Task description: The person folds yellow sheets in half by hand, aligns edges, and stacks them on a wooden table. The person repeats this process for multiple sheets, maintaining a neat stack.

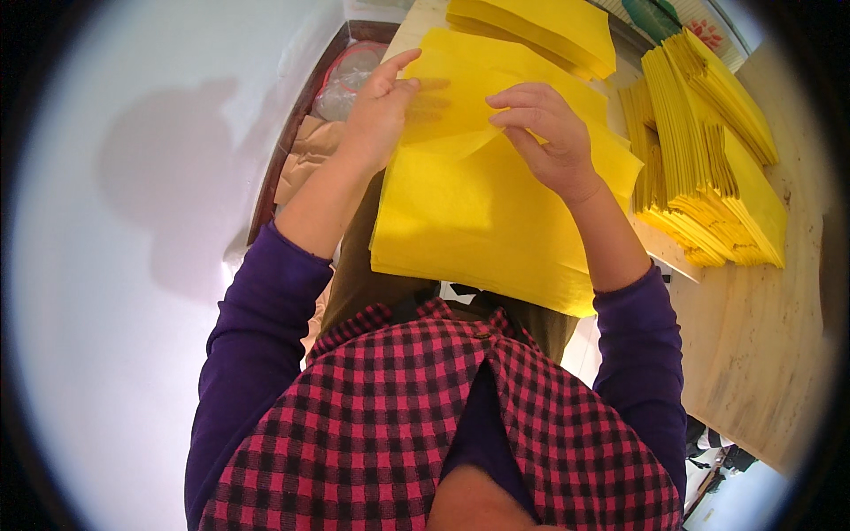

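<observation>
A pile of thin yellow sheets, soft like non-woven cloth, lies in front of me on the table edge and over my lap. My left hand grips the left edge of the raised top sheet. Its thumb is in front, and the other fingers show faintly through the thin material. Just right of centre, my right hand is above the pile with its fingers loosely curved and apart. Its fingertips are close to a lifted fold of the sheet; no grip shows there.
Folded yellow stacks stand in bundles on the wooden table to the right. Another flat yellow stack lies at the far side. Brown paper and a clear plastic bag are at the left, beside the white wall.
</observation>
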A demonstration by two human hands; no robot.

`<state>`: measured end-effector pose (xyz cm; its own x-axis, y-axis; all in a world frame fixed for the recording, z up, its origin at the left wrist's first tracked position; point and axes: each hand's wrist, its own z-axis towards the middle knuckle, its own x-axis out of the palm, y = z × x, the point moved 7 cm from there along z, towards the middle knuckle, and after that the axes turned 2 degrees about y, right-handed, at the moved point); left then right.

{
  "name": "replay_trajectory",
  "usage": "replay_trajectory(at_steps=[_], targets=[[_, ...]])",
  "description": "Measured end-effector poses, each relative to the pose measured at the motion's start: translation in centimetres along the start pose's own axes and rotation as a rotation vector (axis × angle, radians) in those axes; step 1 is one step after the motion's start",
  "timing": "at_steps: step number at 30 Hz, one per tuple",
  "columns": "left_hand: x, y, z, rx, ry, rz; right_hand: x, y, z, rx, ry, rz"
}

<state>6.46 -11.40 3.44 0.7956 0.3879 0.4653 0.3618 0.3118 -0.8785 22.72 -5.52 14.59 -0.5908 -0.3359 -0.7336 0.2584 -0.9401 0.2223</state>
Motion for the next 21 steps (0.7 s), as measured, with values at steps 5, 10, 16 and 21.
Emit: replay_trajectory(at_steps=[5,10,16,21], targets=[[0.1,0.6,0.1,-0.092,0.023,-0.096,-0.4,-0.7,0.5,0.134,-0.08,0.072],[-0.3,1.7,0.5,-0.179,-0.003,-0.159,0.7,-4.8,1.3,0.454,-0.11,0.153],[-0.9,2.3,0.8,-0.21,-0.02,-0.274,3.3,-9.0,1.9,0.614,-0.112,0.289],[-0.7,2.8,0.8,-0.26,0.014,-0.38,4.6,-10.3,1.5,0.669,-0.07,0.192]])
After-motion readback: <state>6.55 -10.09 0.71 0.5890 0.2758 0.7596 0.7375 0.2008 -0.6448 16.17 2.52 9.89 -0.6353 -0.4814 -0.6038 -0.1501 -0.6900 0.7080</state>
